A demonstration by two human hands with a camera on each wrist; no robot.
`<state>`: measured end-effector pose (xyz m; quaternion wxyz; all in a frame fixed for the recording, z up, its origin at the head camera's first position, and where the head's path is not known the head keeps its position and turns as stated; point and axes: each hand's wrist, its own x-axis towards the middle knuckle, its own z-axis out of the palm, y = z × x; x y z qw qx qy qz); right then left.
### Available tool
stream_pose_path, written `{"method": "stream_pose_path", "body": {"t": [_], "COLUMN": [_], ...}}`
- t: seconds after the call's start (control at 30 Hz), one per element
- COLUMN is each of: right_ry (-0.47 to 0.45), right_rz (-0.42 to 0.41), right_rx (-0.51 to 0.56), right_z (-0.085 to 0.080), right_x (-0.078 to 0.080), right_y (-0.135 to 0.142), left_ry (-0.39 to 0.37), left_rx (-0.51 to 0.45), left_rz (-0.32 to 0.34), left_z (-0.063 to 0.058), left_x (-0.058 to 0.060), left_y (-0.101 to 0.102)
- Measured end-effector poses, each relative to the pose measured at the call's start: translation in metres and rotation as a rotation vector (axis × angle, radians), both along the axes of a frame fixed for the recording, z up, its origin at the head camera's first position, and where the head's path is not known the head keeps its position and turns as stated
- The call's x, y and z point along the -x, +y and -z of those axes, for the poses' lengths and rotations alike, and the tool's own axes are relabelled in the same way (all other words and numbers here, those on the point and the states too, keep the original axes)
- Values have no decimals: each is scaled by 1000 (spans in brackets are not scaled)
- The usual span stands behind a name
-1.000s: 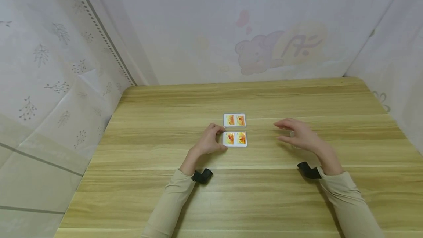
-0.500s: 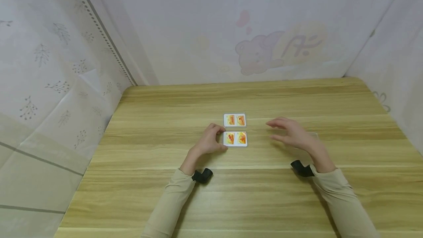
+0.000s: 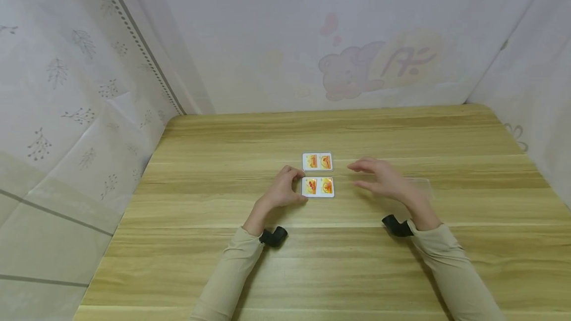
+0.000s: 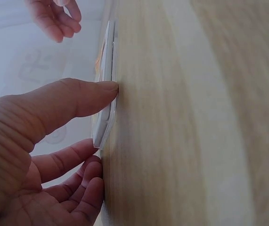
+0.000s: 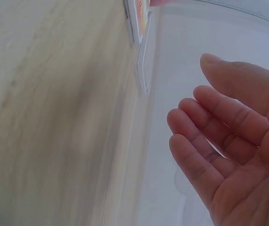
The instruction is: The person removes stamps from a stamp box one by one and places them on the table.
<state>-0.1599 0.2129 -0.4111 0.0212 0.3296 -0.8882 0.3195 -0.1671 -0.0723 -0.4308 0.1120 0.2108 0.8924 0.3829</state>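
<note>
Two white cards in clear plastic, each printed with two orange-yellow pictures, lie one behind the other at the table's middle. My left hand (image 3: pixel 281 189) is at the left end of the nearer card case (image 3: pixel 317 187). In the left wrist view its thumb (image 4: pixel 89 94) presses the near long edge of that case, and the index fingertip touches the corner at the far side. Just behind lies the farther card case (image 3: pixel 317 161), apart from the hand. My right hand (image 3: pixel 379 177) hovers right of both cases, fingers loosely spread and holding nothing.
A clear, flat plastic piece (image 3: pixel 424 187), hard to see, lies on the wooden table (image 3: pixel 348 271) behind my right wrist. Pale printed curtains (image 3: pixel 250 38) hang behind the table and along both sides.
My right hand has moved left toward the card cases, uncovering more of the clear plastic piece. The left hand and both cases stay where they were.
</note>
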Motion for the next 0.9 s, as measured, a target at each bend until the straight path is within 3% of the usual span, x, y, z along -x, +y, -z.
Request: {"method": "stream_pose_path", "body": {"t": [0.17,0.9], "right_ry": [-65,-111], "right_rz": [5,-14], "right_rx": [-4,14], "right_z": [0,1], "right_x": [1,4], "right_y": [-6,-31], "left_ry": [-8,-15], "left_rx": [6,8], "left_rz": [-4,-7], "left_z": [-1,-1], "left_x": [0,0], "left_y": [1,1]}}
